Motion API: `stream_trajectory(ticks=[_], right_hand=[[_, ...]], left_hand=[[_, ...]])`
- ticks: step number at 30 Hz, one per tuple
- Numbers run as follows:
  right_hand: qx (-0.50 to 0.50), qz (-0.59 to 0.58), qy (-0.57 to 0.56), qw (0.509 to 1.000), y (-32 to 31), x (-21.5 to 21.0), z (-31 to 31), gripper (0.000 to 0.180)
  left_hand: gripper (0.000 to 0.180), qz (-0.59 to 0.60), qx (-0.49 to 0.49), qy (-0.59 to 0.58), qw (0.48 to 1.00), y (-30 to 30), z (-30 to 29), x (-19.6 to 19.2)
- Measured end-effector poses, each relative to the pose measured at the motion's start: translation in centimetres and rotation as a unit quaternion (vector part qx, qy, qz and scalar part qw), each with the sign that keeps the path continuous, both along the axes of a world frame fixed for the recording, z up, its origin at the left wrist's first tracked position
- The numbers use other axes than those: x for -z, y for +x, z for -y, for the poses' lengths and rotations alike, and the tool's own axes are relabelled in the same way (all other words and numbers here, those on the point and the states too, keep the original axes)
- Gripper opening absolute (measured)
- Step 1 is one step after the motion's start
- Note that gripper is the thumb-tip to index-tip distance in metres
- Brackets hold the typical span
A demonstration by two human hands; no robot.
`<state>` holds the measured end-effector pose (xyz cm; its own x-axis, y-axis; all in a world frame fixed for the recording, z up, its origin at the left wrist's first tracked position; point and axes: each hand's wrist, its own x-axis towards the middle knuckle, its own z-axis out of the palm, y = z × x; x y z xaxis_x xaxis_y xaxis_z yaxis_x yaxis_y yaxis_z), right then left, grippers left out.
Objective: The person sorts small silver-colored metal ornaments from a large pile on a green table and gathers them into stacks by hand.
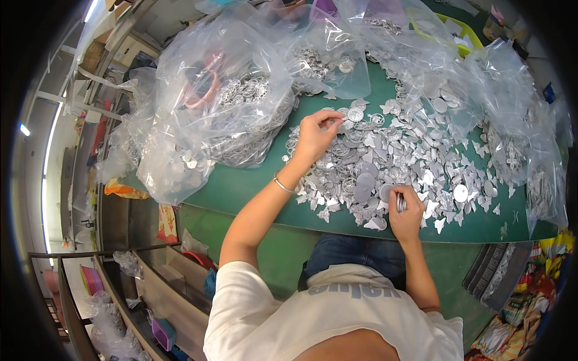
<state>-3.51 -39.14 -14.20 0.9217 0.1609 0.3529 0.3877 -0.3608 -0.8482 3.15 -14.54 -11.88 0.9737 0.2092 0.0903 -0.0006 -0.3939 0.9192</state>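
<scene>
Fingers of the left hand pinch down on a small silver metal piece at the far edge of the heap, while the fingers of the right hand are curled shut around a short stack of flat metal discs held on edge near the front of the green tabletop.

The tabletop fills the middle of the view and curves away at both ends. On its left side sits a large clear plastic bag, crumpled and bulging, with ring-shaped metal parts showing through the film. More clear bags slump along the back and right edge, also holding silver parts.

Between the bags spreads a wide loose heap of stamped silver pieces: round blanks, pierced rings and small winged cut-outs, lying flat and overlapping from the centre of the tabletop to the right. The left hand reaches into its upper left corner; the right hand rests at its lower edge, just above the tabletop's front rim.

A thin silver bangle circles the left wrist. The person wears a white shirt and blue jeans, seated close against the tabletop. A yellow tray peeks out behind the bags at the far right.
</scene>
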Motion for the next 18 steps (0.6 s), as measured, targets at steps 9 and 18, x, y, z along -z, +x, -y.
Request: stream_trajectory(ticks=[9, 18], right_hand=[[-0.006, 0.006, 0.003, 1.0, 0.1, 0.6, 0.1, 0.004], [-0.002, 0.014, -0.005, 1.0, 0.2, 0.2, 0.1, 0.004]], left_hand=[[0.03, 0.137, 0.123, 0.219, 0.958, -5.1, 2.6, -0.7], [0.04, 0.084, 0.178, 0.392, 0.898, -9.9, 7.7, -0.1]])
